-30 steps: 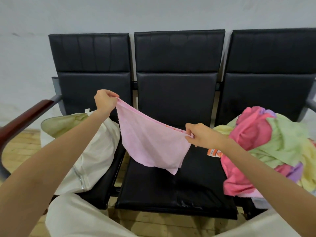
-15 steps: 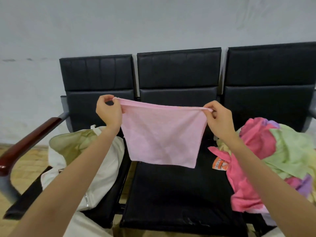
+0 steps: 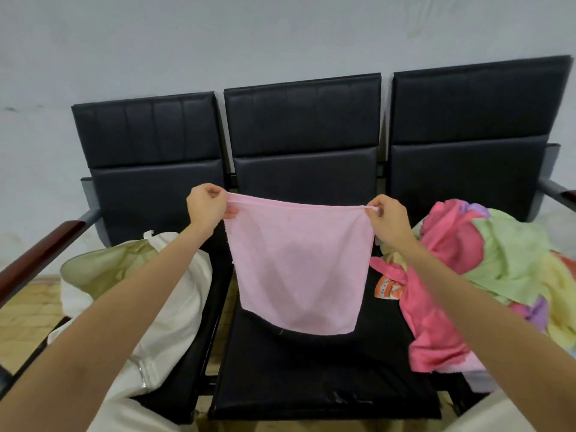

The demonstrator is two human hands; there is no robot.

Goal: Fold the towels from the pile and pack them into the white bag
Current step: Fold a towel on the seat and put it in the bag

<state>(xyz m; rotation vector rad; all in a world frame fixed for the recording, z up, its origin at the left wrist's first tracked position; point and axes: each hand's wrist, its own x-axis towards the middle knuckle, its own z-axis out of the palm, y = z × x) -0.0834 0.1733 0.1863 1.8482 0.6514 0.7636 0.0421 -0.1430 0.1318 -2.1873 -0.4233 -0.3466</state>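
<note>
A light pink towel (image 3: 297,266) hangs flat in the air over the middle seat, stretched by its top edge. My left hand (image 3: 207,207) pinches its top left corner and my right hand (image 3: 388,218) pinches its top right corner. The white bag (image 3: 149,307) lies open on the left seat, with green cloth showing inside its mouth. The pile of towels (image 3: 486,269), pink, green, yellow and purple, lies heaped on the right seat and spills onto the middle seat's right edge.
Three joined black chairs stand against a pale wall; the middle seat (image 3: 311,378) lies under the towel. A wooden armrest (image 3: 34,260) runs at the left, a grey one (image 3: 558,191) at the right. A small orange-and-white label (image 3: 388,289) lies beside the pile.
The towel was slack and slanted, with my right hand low. My right hand rose level with the left, the top edge pulled straight, and the towel now hangs flat and square.
</note>
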